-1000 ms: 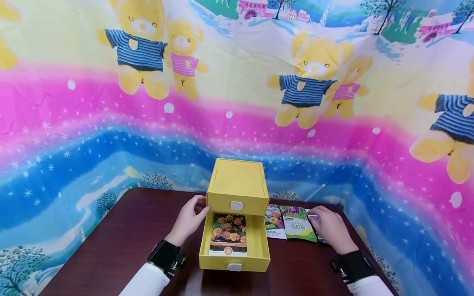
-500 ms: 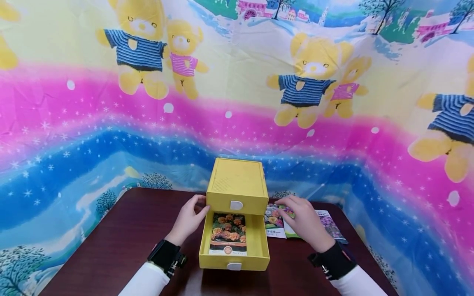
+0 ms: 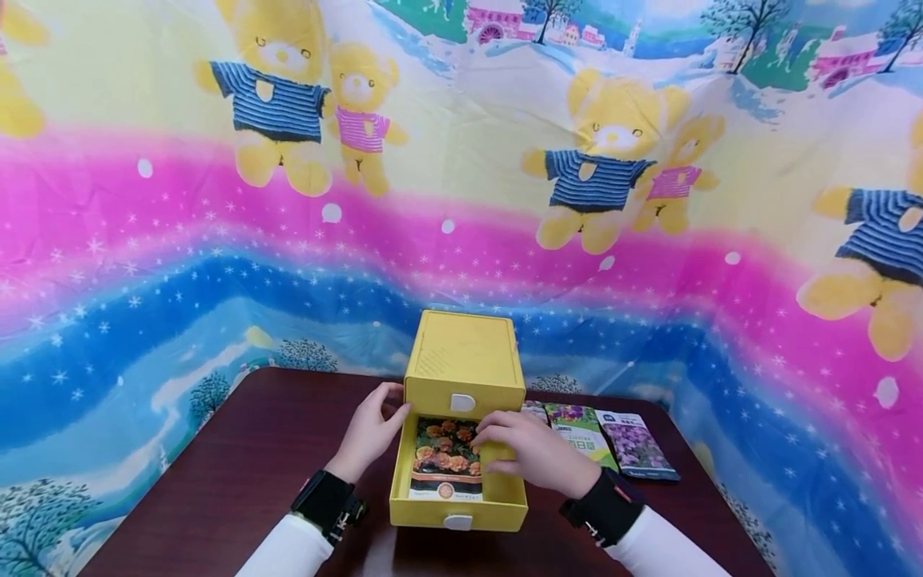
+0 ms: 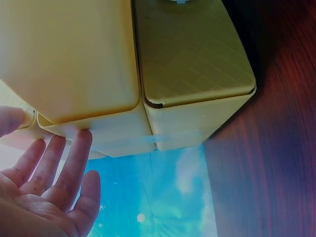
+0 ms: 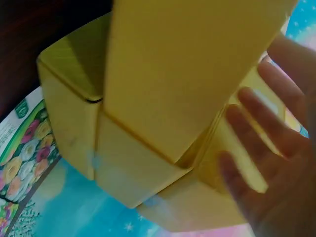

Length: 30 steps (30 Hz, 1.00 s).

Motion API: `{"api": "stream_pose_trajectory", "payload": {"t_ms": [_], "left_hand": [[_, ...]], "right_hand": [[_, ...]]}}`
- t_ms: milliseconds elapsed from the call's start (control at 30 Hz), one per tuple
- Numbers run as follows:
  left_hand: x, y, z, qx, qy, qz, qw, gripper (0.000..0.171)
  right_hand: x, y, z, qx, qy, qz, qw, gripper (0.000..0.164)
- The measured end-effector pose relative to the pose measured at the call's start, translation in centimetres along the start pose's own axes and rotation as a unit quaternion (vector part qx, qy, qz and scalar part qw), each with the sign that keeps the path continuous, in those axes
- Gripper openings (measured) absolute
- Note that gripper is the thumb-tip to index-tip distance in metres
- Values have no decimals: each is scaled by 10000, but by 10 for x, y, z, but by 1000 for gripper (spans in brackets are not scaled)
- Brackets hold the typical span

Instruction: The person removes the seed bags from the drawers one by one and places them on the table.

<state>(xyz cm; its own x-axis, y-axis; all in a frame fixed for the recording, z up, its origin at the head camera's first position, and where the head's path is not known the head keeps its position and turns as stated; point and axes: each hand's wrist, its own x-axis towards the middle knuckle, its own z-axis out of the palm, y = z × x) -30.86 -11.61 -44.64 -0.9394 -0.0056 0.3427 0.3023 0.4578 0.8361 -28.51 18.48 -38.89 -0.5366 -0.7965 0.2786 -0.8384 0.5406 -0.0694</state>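
A yellow drawer box (image 3: pixel 465 344) stands on the table with its lower drawer (image 3: pixel 505 517) pulled out. In that drawer lies a packet (image 3: pixel 445 473) printed with orange flowers. My left hand (image 3: pixel 369 429) rests against the box's left side near the front corner, the thumb by the front edge. The left wrist view shows the left hand's fingers (image 4: pixel 81 148) extended along the yellow wall. My right hand (image 3: pixel 537 450) hovers over the drawer's right part, fingertips beside the packet; whether they touch it, I cannot tell. Extended fingers with nothing held appear on the right hand (image 5: pixel 276 153) in the right wrist view.
Right of the box lie a green-and-white packet (image 3: pixel 582 443) and a purple-flower packet (image 3: pixel 638 445). Another flower packet (image 5: pixel 29 143) is mostly hidden in the head view. A printed curtain (image 3: pixel 461 224) hangs behind the dark table (image 3: pixel 288 433).
My right hand has moved left from the purple-flower packet, across the other packets, to above the open drawer. The left hand has stayed at the box's side.
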Motion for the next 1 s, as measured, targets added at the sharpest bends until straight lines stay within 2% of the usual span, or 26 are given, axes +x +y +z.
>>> {"api": "stream_pose_trajectory", "payload": {"t_ms": [167,400,700,1000], "left_hand": [[0,-2,1,-4,51,11,10000,31],[0,-4,2,58,73,1,10000,32],[1,-1,0,93,58,127,9999,30],[1,-2,0,92,59,122,9999,29]], "right_hand": [[6,-3,5,247,-784,54,9966,44],[10,-4,16,427,-1338,44,9901,50],[13,-7,22,255,-1680,-79,9854,62],[17,-10,28,-8,-1709,-374,9846,69]]}}
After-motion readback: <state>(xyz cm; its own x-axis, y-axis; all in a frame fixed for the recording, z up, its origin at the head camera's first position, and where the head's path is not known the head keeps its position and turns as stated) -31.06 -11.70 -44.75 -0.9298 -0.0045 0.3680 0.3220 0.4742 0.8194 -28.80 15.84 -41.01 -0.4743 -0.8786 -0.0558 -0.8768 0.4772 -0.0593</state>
